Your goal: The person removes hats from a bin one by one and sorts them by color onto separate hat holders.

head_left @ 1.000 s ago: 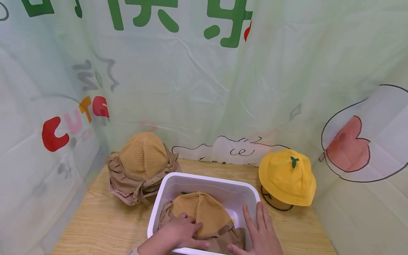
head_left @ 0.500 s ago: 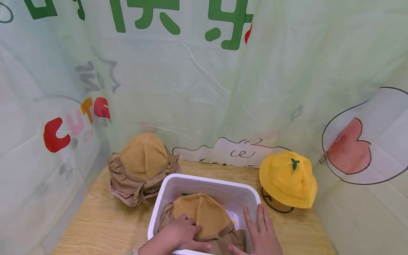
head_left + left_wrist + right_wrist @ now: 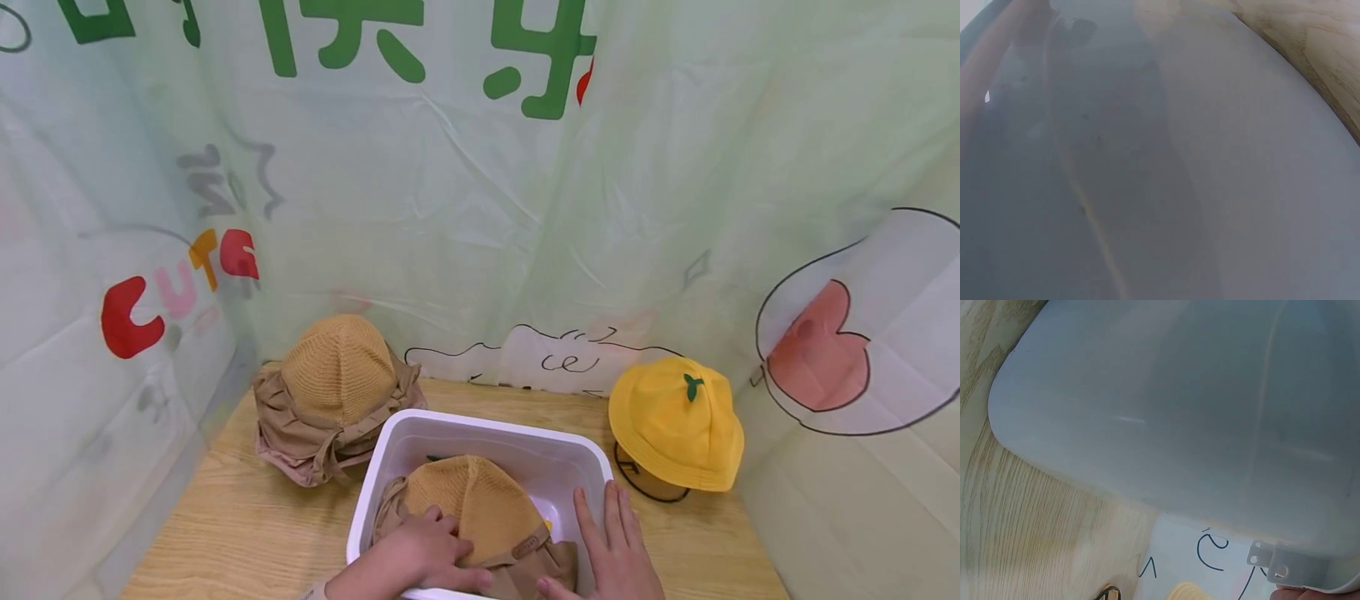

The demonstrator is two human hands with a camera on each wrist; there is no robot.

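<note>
A white plastic bin [image 3: 491, 423] stands at the front of the table, holding a tan knit hat [image 3: 498, 512] with a brown fabric brim. My left hand [image 3: 431, 550] reaches over the near-left rim and rests on this hat, thumb stretched to the right along its brim. At the right rim lies my right hand [image 3: 618, 550], its fingers straight and spread over the edge. Both wrist views mostly show the outer wall of the bin [image 3: 1260, 156], and a bit of fingers [image 3: 1291, 594] appears at the lower corner of the right wrist view.
Behind the bin on the left stands another tan hat [image 3: 337, 367] with a ruffled brown brim. At the right, a yellow hat [image 3: 678, 421] with a green sprout sits on a stand with a black outline. Printed curtains [image 3: 480, 208] enclose the wooden table [image 3: 247, 533].
The camera view has tilted slightly. Both hands, the bin and the hats stay practically where they were.
</note>
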